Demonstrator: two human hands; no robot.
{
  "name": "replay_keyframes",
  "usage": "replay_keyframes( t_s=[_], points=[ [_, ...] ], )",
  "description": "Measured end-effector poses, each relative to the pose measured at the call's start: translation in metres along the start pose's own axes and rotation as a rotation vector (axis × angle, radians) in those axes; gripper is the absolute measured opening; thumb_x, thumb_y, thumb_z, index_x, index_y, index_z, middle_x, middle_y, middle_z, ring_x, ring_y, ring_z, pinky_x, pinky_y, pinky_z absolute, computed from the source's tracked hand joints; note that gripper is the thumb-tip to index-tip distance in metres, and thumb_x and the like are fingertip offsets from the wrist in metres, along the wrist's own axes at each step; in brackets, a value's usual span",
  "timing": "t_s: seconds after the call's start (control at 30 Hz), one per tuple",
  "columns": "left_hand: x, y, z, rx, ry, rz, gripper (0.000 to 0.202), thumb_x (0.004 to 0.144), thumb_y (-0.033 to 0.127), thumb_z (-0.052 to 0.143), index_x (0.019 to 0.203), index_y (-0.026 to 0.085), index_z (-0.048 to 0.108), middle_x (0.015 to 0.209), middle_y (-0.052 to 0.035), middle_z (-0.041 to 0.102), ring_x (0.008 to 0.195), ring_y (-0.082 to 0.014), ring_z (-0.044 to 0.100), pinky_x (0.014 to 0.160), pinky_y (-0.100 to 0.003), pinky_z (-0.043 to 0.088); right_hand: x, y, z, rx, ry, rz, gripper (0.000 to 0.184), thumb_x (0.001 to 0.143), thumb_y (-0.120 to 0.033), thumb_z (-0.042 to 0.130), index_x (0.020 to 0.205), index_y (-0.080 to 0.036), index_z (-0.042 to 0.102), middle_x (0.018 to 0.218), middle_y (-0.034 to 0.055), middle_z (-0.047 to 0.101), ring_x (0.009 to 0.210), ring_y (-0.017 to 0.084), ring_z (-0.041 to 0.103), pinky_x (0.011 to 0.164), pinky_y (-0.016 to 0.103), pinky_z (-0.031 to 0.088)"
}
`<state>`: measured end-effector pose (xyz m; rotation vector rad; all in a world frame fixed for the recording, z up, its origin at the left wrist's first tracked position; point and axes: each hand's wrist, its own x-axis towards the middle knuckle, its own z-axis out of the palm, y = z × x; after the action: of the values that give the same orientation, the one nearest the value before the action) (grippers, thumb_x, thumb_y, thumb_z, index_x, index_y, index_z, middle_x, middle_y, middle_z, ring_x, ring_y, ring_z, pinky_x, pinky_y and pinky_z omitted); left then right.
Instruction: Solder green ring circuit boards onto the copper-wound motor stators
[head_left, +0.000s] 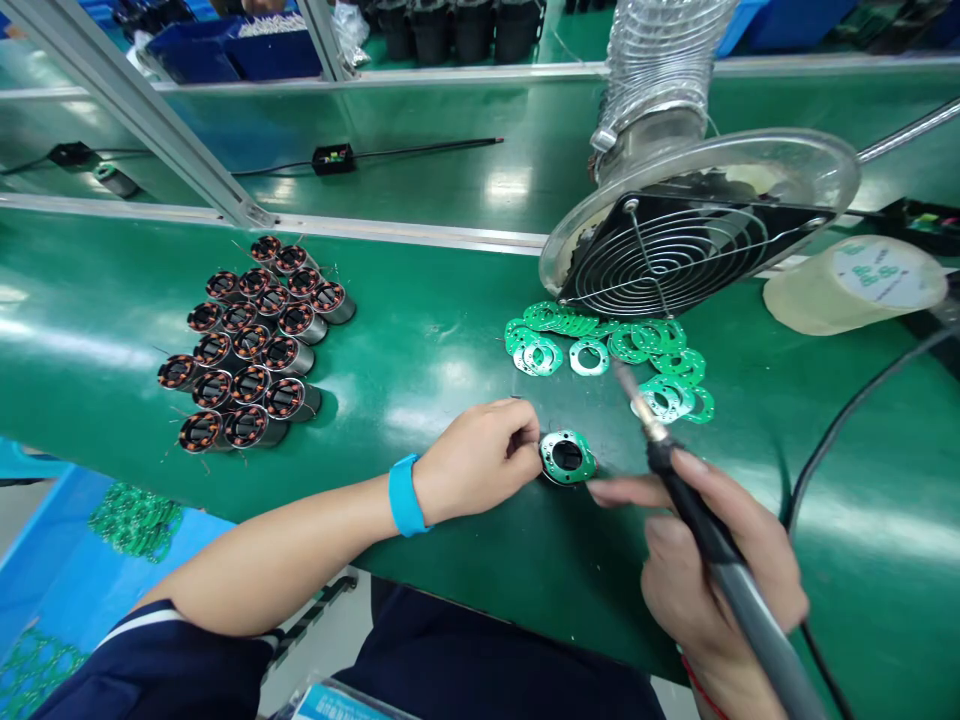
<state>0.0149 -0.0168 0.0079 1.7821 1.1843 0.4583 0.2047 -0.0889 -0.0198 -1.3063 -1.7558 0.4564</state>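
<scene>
My left hand is closed in a pinch on a small motor stator with a green ring board on top, resting on the green table mat. My right hand grips a soldering iron; its tip points up and away, above the stator. One right finger stretches toward the stator's right side. A blue band is on my left wrist.
A cluster of several copper-wound stators lies at the left. Loose green ring boards are scattered behind the stator. A fume extractor with wire grille and hose hangs above them. A tape roll sits at the right.
</scene>
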Motion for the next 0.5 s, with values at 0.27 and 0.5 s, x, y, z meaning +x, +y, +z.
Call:
replay_keyframes(
  t_s=[0.27,0.5],
  points=[
    [-0.001,-0.003,-0.002,-0.042,0.001,-0.016,0.017,0.074,0.003,0.050,0.070,0.019,0.045,0.065,0.0053,0.046,0.063,-0.0114,0.044,0.060,-0.025,0.034,0.026,-0.001,0.009,-0.097,-0.313,-0.105,0.049,0.091,-0.018,0.052,0.138,-0.027,0.040,0.126,0.0102,0.064,0.109,0.025,0.066,0.083,0.040,0.057],
    [-0.002,-0.005,-0.002,-0.444,-0.024,-0.094,0.013,0.080,0.011,0.057,0.090,0.018,0.051,0.074,0.0046,0.050,0.068,-0.0100,0.048,0.063,-0.024,0.042,0.021,0.002,0.015,-0.277,-0.154,-0.140,0.041,0.089,-0.037,0.061,0.125,-0.021,0.048,0.100,0.0115,0.069,0.081,0.026,0.068,0.063,0.038,0.056]
  ],
)
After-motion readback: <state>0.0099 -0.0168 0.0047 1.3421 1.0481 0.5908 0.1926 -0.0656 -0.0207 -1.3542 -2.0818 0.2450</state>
